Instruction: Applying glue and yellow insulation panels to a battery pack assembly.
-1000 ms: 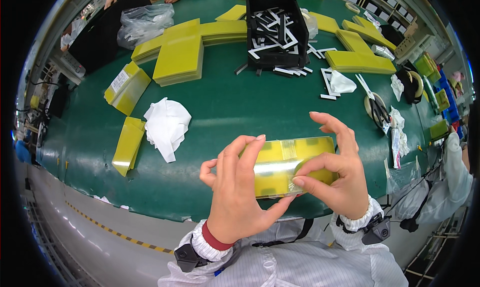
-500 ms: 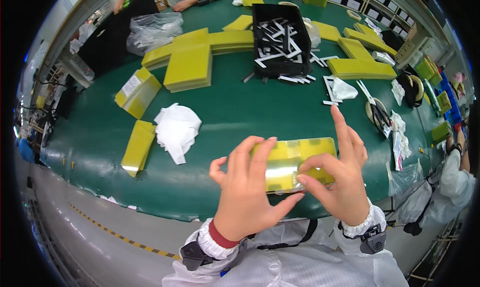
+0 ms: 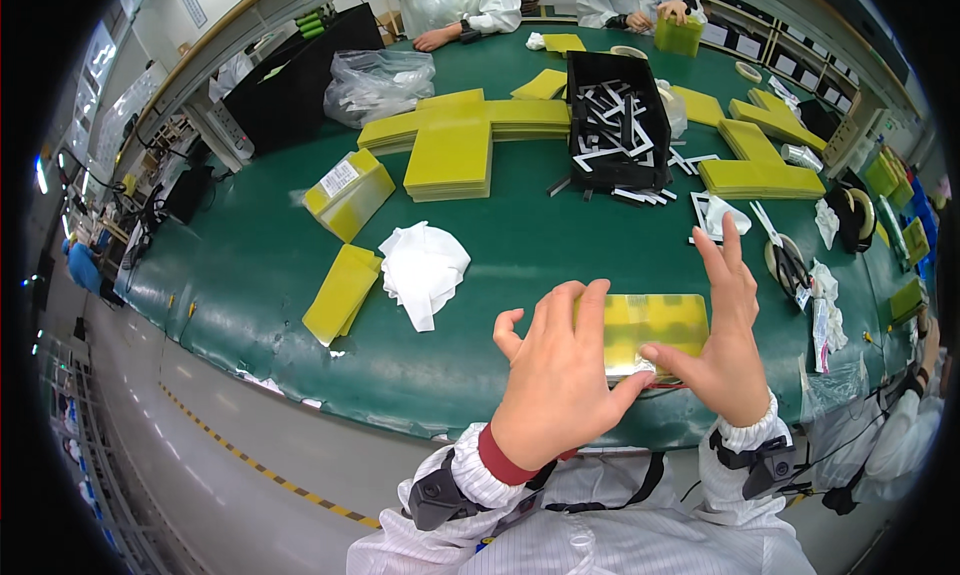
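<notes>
The person's left hand (image 3: 560, 375) lies back-up over the left part of a glossy yellow sheet (image 3: 655, 323), its fingers together and only slightly bent, the thumb spread out to the left and the little-finger side reaching toward the sheet's near edge; whether the fingertips pinch the sheet or only rest on it cannot be told, since the hand covers them. The right hand (image 3: 722, 345) touches the sheet's right end with fingers straight and spread upward, while its thumb points left along the near edge, almost meeting the left hand. The sheet sits at the near rim of the green table (image 3: 250, 265), just in front of the person's chest. To the left lie a crumpled white cloth (image 3: 424, 267) and a yellow stack (image 3: 342, 291), both well apart from the hands.
</notes>
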The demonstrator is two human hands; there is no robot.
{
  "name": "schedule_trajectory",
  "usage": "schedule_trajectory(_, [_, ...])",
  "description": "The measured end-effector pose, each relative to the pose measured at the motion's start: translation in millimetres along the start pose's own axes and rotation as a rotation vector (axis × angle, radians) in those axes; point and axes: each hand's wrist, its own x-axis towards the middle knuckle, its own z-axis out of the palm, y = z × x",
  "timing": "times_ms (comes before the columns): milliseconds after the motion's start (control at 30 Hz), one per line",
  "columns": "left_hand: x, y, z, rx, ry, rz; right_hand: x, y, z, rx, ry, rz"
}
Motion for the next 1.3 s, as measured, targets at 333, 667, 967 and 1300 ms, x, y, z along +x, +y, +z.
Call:
schedule_trajectory(333, [-26, 10, -2, 0.057, 0.262, 0.263, -13, 4, 3, 0.022, 0.211, 0.038])
schedule_trajectory(667, [-19, 13, 15, 0.214, 0.245, 0.336, -38, 22, -8, 0.078, 0.256, 0.121])
schedule_trajectory(967, [-19, 19, 24, 0.301, 0.278, 0.256, -55, 29, -12, 0.196, 0.296, 0.211])
schedule_trajectory(1300, [-28, 2, 2, -0.128, 0.251, 0.263, -111, 33, -14, 0.554, 0.156, 0.199])
